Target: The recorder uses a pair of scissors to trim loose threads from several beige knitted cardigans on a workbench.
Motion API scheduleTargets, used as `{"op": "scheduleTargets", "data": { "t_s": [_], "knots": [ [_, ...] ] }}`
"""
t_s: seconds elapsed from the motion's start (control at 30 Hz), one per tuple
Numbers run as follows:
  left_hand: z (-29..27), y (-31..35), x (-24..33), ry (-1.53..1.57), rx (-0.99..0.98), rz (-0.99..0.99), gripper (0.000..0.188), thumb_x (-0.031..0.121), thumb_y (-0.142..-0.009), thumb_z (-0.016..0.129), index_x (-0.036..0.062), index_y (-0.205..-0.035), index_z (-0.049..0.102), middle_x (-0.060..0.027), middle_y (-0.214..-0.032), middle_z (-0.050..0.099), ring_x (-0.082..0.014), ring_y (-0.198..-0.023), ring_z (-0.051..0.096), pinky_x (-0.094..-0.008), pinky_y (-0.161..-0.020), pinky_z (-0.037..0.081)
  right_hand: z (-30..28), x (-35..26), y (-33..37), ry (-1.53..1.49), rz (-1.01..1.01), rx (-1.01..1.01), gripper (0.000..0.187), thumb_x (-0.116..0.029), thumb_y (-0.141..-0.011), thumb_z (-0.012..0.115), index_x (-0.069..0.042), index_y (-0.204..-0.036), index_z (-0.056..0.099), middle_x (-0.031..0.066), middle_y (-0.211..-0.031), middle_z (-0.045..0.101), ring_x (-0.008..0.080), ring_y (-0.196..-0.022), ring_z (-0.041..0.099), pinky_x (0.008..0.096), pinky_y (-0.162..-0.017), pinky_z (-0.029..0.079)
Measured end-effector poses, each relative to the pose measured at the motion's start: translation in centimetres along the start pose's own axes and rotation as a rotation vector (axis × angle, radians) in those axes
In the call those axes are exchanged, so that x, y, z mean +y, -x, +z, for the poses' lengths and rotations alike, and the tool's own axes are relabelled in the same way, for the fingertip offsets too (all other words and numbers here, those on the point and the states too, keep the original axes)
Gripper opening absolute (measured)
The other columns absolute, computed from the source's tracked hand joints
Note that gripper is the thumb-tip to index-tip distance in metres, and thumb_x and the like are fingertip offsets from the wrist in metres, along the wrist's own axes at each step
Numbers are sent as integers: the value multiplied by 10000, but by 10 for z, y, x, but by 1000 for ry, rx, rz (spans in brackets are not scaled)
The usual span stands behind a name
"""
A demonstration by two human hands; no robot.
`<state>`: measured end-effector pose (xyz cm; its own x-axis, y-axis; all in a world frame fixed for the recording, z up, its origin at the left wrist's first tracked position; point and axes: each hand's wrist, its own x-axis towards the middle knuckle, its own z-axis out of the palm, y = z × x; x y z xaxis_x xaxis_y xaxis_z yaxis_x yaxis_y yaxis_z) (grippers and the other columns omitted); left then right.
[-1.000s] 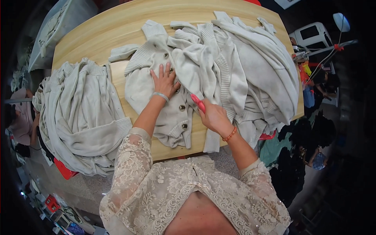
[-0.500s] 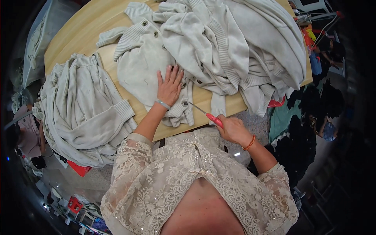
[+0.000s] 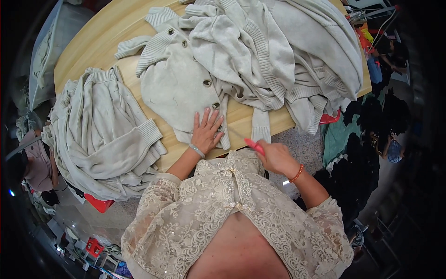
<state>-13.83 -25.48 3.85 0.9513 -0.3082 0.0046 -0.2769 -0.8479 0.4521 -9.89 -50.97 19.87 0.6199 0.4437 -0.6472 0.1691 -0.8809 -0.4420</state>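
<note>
A pale grey knitted cardigan [image 3: 172, 95] with dark buttons lies across the table in front of me. Near its lower button edge, my left hand [image 3: 207, 132] rests flat with its fingers spread, pressing on the knit. My right hand [image 3: 277, 157] is closed round the handle of a red-handled tool [image 3: 253, 145] with a thin metal shaft. That shaft points up and left toward the cardigan's hem beside my left fingers; its tip is blurred, so I cannot tell whether it touches. My left fingers and palm hide part of the cardigan's lower corner.
More pale knitted garments [image 3: 320, 56] are heaped on the table's right. Another pile of knitwear [image 3: 102, 135] hangs over the left edge. The wooden tabletop [image 3: 107, 44] curves round the far side. Dark cloth [image 3: 355, 172] lies at the right, and other people are at both sides.
My left hand has slid down the cardigan toward its hem, uncovering buttons higher up. The tool's shaft, sharp before, is now blurred; my right hand still grips it.
</note>
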Motion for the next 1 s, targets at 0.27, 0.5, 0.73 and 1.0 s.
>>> {"op": "scheduleTargets", "data": {
  "t_s": [0.27,0.5,0.73,1.0],
  "knots": [
    [-12,18,-10,77,73,-8,477,293,-825,643,155,-1274,563,-64,-1385,463,-304,-1360,309,-514,-1118,174,-1,-5,-8,72,-101,-115,282,-229,-873,581,-37,-1076,541,208,-785,653,403,-779,640,495,-709,485],
    [-31,73,-16,147,52,-67,439,237,-766,705,151,-1184,603,-42,-1174,550,-254,-1132,473,-414,-921,319,-3,-21,-28,-32,-128,38,234,-213,-886,578,-85,-1077,535,201,-792,644,415,-760,626,502,-681,478],
    [-28,84,-11,212,-4,-102,521,294,-714,751,164,-1195,596,-32,-1146,547,-225,-1085,500,-397,-900,320,-28,-71,-127,-14,-187,220,213,-215,-891,557,-79,-1054,539,202,-796,648,428,-762,621,531,-692,466],
    [-25,75,-11,153,79,-136,491,186,-693,724,129,-1160,584,-46,-1100,555,-232,-1044,509,-398,-865,347,-59,-89,-172,-58,-251,152,234,-216,-874,568,-29,-1009,526,236,-874,647,434,-860,613,507,-760,462]
  ]
}}
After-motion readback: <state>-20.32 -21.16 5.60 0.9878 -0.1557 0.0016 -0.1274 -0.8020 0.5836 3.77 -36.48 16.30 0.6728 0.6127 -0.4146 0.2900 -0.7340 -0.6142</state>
